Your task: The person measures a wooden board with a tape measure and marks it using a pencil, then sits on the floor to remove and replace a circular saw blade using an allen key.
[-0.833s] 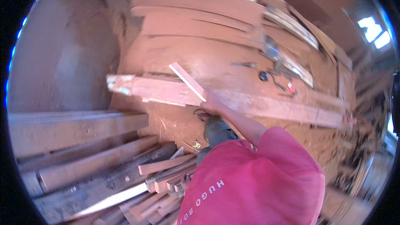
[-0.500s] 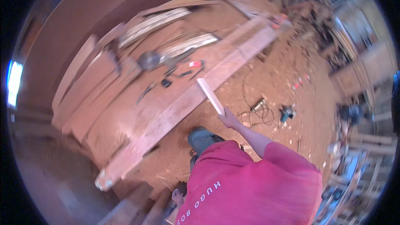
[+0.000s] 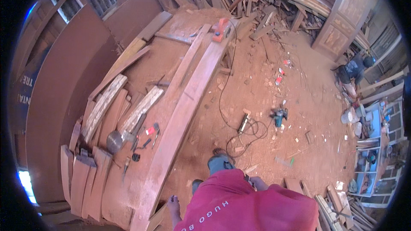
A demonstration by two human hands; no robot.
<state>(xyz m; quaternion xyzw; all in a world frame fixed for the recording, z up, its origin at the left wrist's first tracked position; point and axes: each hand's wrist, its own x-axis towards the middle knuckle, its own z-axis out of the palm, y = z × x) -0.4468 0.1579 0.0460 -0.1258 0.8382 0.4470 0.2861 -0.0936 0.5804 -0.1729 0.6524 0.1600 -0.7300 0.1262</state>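
Reddish-brown sawdust coats the wide earth floor (image 3: 317,87) and the broad, low tabletop (image 3: 171,57) on the left. The long, flat, pinkish-red wooden plank (image 3: 183,110) runs along the tabletop's right edge, from near the person's left side up to the far end, with a narrower reddish board (image 3: 188,60) beside its far half. A tall brown panelled wooden door (image 3: 342,21) leans at the upper right; below it a co-worker in dark clothing (image 3: 352,72) bends over. Two rough, whitish-streaked wooden slabs (image 3: 104,108) lie on the tabletop's left part. An orange-red power planer (image 3: 220,31) sits on the plank's far end, while a round grey metal disc (image 3: 114,141) rests near the slabs. A teal-and-black power tool (image 3: 279,118) lies on the floor near a coiled dark cord (image 3: 257,133). The left hand (image 3: 174,205) hangs near the plank's close end, its fingers partly curled; whether they grip anything cannot be told. The right hand (image 3: 258,183) is beside the hip, partly covered by the pinkish-red shirt (image 3: 257,207), so its fingers' state cannot be told. A small red-and-black object (image 3: 150,130) lies among the hand tools near the disc.
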